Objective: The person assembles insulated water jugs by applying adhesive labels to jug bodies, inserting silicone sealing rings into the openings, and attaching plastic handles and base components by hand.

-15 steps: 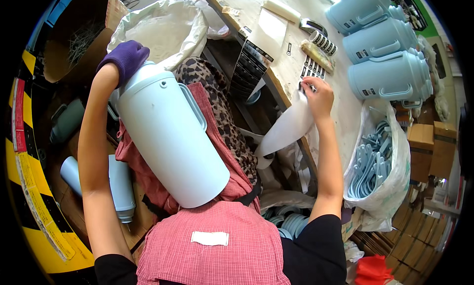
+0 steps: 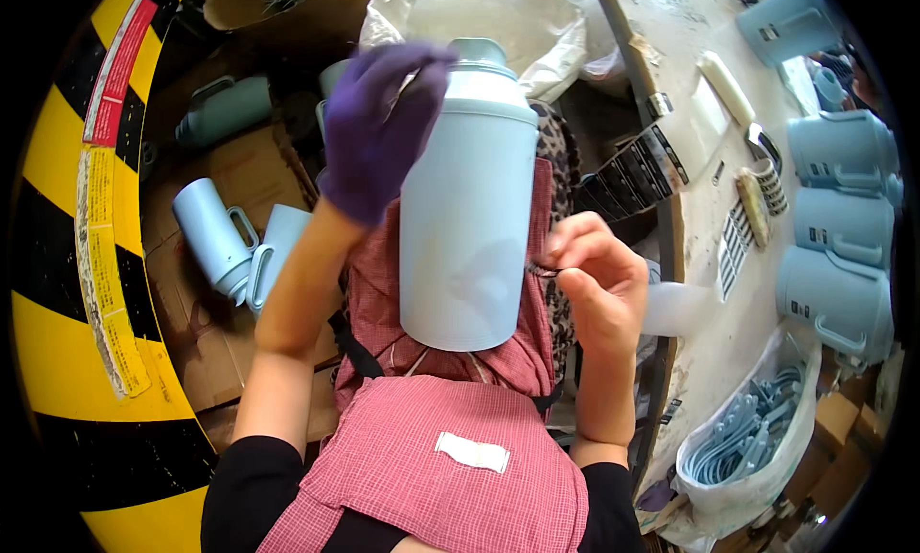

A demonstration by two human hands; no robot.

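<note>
A pink checked apron [image 2: 402,419] spreads over the lap, nearest surface of a crowded workroom, and a light-blue vacuum jug [image 2: 467,218] rests on it, neck pointing away. Beside the jug's lower wall, the bare right hand [image 2: 606,280] pinches a small dark strip [image 2: 544,269] between thumb and fingers. The purple-gloved left hand [image 2: 383,126] is half-curled by the jug's shoulder (blurred, so I cannot tell whether it grips anything). Rightward runs a scuffed workbench [image 2: 709,208], with a white bag [image 2: 738,505] of blue handles [image 2: 743,433] beside its near end. Farther off, light-blue jugs [image 2: 836,299] line the bench; a white sack [image 2: 565,64] gapes beyond the lap.
</note>
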